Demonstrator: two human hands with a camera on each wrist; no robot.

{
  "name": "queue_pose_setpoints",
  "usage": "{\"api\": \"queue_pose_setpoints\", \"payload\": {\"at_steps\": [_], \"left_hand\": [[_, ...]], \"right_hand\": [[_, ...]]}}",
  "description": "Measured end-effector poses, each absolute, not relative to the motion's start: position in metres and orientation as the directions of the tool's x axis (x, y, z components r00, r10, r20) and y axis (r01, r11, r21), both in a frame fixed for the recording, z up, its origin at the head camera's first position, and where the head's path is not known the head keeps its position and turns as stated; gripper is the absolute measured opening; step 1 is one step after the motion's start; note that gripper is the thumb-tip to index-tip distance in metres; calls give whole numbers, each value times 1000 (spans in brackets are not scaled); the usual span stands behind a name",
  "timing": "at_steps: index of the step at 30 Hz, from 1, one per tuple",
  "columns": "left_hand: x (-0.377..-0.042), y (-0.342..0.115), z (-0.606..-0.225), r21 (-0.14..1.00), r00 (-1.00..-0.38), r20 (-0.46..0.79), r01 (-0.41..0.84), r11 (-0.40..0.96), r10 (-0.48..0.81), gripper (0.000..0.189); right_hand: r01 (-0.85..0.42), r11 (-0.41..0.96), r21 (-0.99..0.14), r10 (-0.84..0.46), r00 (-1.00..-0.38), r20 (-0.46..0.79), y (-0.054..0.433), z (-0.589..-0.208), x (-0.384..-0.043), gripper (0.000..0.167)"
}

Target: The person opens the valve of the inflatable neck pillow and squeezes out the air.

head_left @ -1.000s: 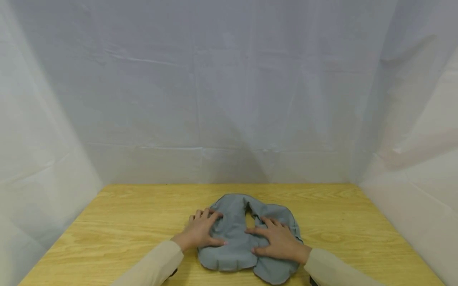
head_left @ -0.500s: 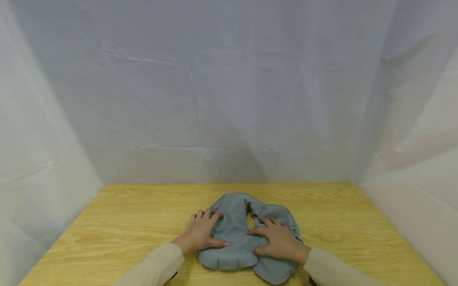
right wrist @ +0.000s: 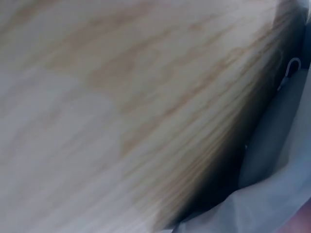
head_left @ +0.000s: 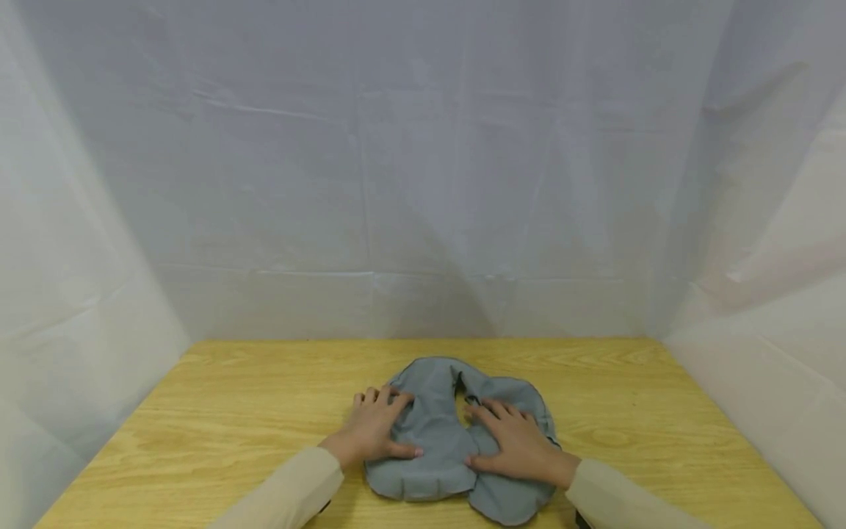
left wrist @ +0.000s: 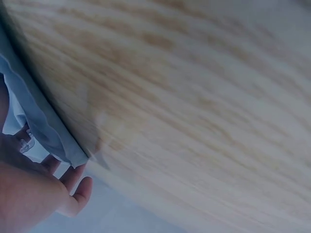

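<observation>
Resting our left hand (head_left: 370,428) and right hand (head_left: 518,446), fingers spread and gripping nothing, on opposite sides of the grey pillow (head_left: 438,435) lying on the table (head_left: 264,411), we likely steady it evenly.

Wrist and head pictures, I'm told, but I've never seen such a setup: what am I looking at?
No robot arm shows here: a person works with two bare hands. The wide picture comes from a camera worn on the head, looking forward and down. The other two come from cameras on the wrists, so they look tilted and close: mostly wood grain, with grey cloth at one side.

On the wooden table lies a soft grey thing, perhaps a cushion, with a gap in its middle. The left hand rests at its left edge and the right hand lies spread on its right part. They touch it rather than lift it. Pale sheeting hangs behind.
</observation>
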State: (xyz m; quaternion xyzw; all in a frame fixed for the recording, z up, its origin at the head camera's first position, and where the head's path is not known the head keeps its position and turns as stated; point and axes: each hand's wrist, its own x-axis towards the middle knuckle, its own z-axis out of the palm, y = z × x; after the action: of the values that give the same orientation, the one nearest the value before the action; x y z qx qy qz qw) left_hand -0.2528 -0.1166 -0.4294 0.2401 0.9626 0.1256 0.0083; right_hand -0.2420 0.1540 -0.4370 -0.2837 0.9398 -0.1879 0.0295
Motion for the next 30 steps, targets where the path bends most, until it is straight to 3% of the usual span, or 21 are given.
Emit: {"api": "queue_pose_setpoints", "payload": {"at_steps": [12, 23, 30], "left_hand": [[-255, -117, -428, 240, -887, 4, 449, 861, 461, 82], [-254, -118, -428, 271, -883, 12, 454, 849, 468, 83], [-254, -118, -429, 275, -880, 12, 459, 845, 474, 82]], "right_hand": [[-519, 773, -364, -523, -847, 96, 159, -434, -241, 74], [-540, 820, -190, -473, -826, 308, 170, -435, -249, 80], [-485, 845, -225, -406, -856, 319, 178, -433, -251, 92]]}}
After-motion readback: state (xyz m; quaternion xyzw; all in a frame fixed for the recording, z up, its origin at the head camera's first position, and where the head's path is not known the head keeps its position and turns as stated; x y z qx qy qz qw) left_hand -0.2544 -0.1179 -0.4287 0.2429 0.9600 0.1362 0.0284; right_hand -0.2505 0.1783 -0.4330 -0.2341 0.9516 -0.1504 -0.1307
